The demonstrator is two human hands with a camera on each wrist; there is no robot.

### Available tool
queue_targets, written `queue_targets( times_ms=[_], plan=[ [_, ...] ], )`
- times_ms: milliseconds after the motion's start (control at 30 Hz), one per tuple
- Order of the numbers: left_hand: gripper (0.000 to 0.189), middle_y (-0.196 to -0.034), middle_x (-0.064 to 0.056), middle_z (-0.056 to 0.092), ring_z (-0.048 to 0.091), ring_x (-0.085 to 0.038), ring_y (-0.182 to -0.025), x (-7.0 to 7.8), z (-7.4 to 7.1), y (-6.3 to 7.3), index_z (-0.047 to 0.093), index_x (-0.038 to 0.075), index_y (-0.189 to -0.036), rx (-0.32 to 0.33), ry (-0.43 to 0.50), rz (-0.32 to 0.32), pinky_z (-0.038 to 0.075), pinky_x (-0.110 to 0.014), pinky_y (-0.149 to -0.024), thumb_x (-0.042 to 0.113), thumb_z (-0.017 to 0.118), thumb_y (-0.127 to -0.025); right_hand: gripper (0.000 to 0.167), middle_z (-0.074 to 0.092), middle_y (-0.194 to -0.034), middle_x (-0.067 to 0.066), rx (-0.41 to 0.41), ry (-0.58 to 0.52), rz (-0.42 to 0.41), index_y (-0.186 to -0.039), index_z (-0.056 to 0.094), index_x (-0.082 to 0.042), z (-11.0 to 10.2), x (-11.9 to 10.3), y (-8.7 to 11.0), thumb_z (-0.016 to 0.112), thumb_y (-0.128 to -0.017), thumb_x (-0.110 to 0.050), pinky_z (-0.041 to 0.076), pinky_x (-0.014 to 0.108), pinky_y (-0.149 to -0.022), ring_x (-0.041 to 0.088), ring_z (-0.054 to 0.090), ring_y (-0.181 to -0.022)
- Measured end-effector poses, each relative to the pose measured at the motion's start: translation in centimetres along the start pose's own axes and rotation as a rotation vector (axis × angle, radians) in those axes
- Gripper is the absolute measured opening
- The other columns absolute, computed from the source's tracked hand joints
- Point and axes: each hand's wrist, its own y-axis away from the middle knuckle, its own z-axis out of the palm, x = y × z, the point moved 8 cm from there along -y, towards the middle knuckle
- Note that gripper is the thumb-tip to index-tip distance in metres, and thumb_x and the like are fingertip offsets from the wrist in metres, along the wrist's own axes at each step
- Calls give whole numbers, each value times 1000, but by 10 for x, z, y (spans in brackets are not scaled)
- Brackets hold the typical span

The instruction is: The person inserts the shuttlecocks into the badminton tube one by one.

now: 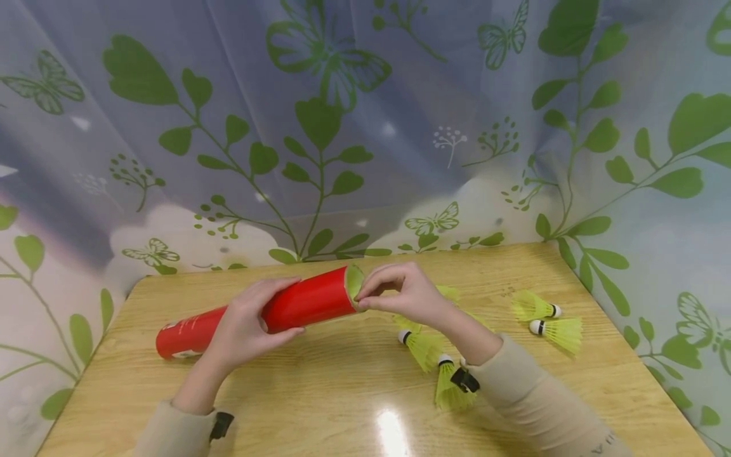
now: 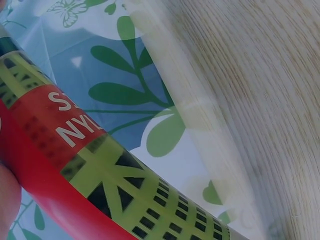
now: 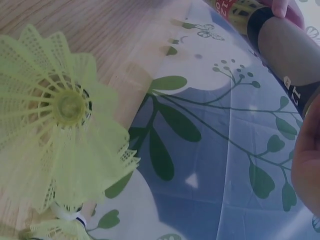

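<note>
A red shuttlecock tube (image 1: 311, 298) lies tilted in my left hand (image 1: 248, 324), its right end raised off the table. Fingers and thumb wrap the tube near its middle. At the raised, open mouth, the thumb and forefinger of my right hand (image 1: 408, 292) pinch the edge of a yellow-green shuttlecock (image 1: 355, 279), mostly hidden inside the tube. The left wrist view shows the printed, yellow-green side of the tube (image 2: 115, 170). In the right wrist view, the tube's grey and black end (image 3: 287, 50) is beside my right hand.
Below my right forearm lie yellow shuttlecocks (image 1: 422, 349) with white corks, partly covered by the arm. Two more shuttlecocks (image 1: 556, 333) rest at the right of the wooden table (image 1: 320, 393). A leaf-patterned curtain (image 1: 228, 127) hangs behind the table and at its sides.
</note>
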Motion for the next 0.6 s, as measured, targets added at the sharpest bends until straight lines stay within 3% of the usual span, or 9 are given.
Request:
queue_targets(
  times_ms=[233, 467, 600],
  plan=[
    [80, -130, -9, 73, 70, -27, -113, 0, 0, 1, 65, 10, -141, 2, -4, -11, 65, -50, -85, 17, 100, -69, 16, 77, -104, 26, 6, 15, 5, -103, 78, 8, -13, -2, 5, 77, -88, 12, 63, 27, -89, 5, 72, -97],
    [80, -129, -9, 73, 70, -26, -113, 0, -2, 1, 65, 10, -141, 2, 6, -15, 65, -49, -84, 15, 100, -69, 17, 76, -108, 27, 18, 48, 41, -107, 77, 9, -33, -3, 18, 77, -90, 9, 63, 27, -89, 6, 75, -97],
    [80, -129, -9, 74, 70, -26, -112, 0, -2, 1, 65, 10, -141, 3, 8, -11, 65, -48, -84, 15, 100, -69, 17, 80, -107, 11, 48, 74, 64, -108, 77, 8, -47, 1, 27, 78, -91, 5, 62, 25, -87, 6, 75, -96]
  ],
)
